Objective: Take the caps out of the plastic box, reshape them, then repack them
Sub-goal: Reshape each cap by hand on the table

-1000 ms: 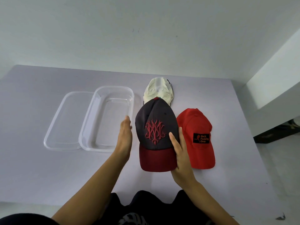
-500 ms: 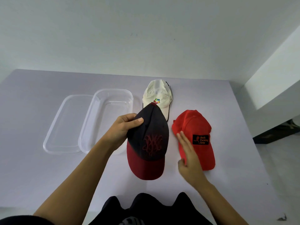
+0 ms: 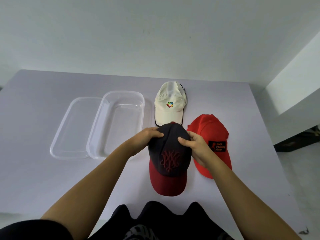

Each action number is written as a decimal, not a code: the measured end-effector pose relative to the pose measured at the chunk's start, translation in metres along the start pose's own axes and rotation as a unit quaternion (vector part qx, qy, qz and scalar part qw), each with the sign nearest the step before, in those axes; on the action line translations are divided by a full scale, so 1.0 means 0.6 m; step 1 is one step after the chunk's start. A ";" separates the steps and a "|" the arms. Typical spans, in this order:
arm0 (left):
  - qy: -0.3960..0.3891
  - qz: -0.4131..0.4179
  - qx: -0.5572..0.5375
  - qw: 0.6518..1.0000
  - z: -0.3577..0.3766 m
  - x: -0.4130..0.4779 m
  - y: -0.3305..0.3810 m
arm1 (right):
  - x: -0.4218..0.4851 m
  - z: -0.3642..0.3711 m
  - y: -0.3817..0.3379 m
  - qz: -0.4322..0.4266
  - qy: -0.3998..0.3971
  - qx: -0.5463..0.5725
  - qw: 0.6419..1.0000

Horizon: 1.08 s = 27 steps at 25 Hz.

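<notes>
A dark grey cap [image 3: 168,158] with a dark red brim and red embroidery is held in front of me, brim toward me. My left hand [image 3: 145,138] grips the left side of its crown, thumb on top. My right hand [image 3: 195,148] grips the right side of the crown. A white cap [image 3: 170,104] with a coloured logo lies behind it. To the right, a red cap [image 3: 210,132] with a black patch lies flat. The clear plastic box [image 3: 119,122] sits empty to the left.
The box's clear lid [image 3: 72,129] lies left of the box, partly under its edge. All rest on a pale lilac table [image 3: 34,179] against a white wall. A white ledge [image 3: 297,89] stands at the right; the floor drops off beyond the table's right edge.
The right hand left the red cap and now grips the dark cap's crown with the left hand. The dark cap shifted right, back between the two hands.
</notes>
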<state>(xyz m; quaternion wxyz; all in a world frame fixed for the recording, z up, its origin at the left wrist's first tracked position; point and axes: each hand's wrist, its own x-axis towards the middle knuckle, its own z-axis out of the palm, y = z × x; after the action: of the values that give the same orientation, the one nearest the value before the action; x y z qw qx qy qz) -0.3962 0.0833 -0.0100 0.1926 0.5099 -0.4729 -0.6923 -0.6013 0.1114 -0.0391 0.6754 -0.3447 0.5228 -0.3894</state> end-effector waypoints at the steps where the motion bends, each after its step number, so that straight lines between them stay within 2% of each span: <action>1: 0.003 -0.018 0.037 0.999 0.001 0.006 -0.010 | 0.005 -0.002 0.013 0.017 -0.002 -0.004 1.000; 6: 0.002 -0.067 0.088 0.994 0.002 0.043 -0.042 | 0.028 -0.017 0.059 0.086 -0.033 -0.025 0.995; 9: 0.025 -0.081 0.105 0.991 -0.005 0.064 -0.059 | 0.047 -0.030 0.070 0.095 -0.044 -0.148 0.984; 11: 0.060 -0.086 0.161 0.981 -0.007 0.083 -0.071 | 0.065 -0.035 0.079 0.081 -0.018 -0.259 0.962; 15: 0.132 -0.063 0.314 0.938 0.004 0.115 -0.073 | 0.096 -0.036 0.084 0.034 0.084 -0.408 0.908; 17: 0.137 -0.075 0.344 0.926 0.000 0.123 -0.067 | 0.106 -0.037 0.074 0.032 0.082 -0.459 0.884; 19: 0.128 -0.095 0.375 0.913 -0.009 0.128 -0.059 | 0.115 -0.040 0.060 0.070 0.045 -0.426 0.901; 21: 0.108 -0.129 0.324 0.931 -0.015 0.129 -0.051 | 0.118 -0.041 0.057 0.127 0.008 -0.338 0.933; 23: 0.095 -0.160 0.254 0.949 -0.014 0.129 -0.046 | 0.122 -0.043 0.059 0.156 -0.001 -0.285 0.946; 27: 0.110 -0.162 0.274 0.942 -0.010 0.128 -0.045 | 0.134 -0.054 0.050 0.119 0.031 -0.390 0.912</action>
<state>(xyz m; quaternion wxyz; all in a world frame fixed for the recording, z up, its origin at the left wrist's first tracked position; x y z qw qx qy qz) -0.4163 0.0357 -0.0734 -0.0184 0.6856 -0.5315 -0.4971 -0.6159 0.0521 -0.1074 0.5120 -0.5034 0.6912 -0.0815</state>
